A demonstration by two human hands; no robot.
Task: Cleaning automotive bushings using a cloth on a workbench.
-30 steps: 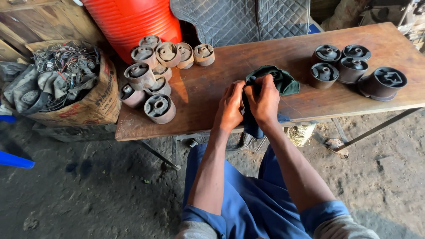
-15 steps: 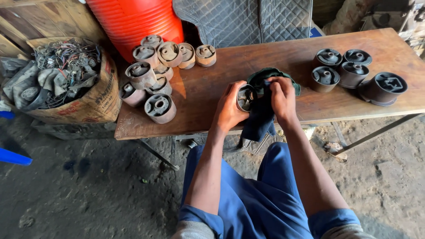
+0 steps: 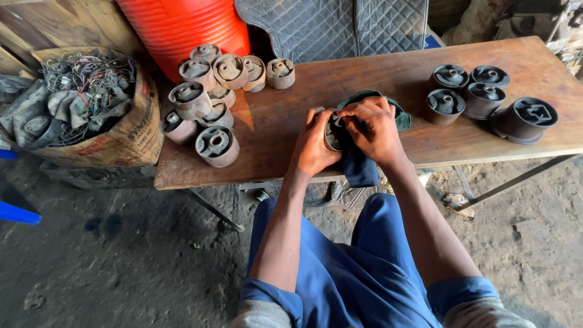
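Bushing (image 3: 331, 130), round and rusty, centre frame at the worktop (image 3: 376, 79) edge: we clamp it in our left hand (image 3: 313, 146) while our right hand (image 3: 373, 127) presses a dark cloth (image 3: 358, 167) on it. Darker pieces (image 3: 483, 100) upper right look done; rusty pile (image 3: 209, 91) upper left remains.

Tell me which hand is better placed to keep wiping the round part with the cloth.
Probably the right hand: it lies on the dark cloth over the round part, while the left hand grips that part.

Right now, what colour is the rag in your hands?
Dark green, turning dark blue where the rag hangs down; the head view shows it.
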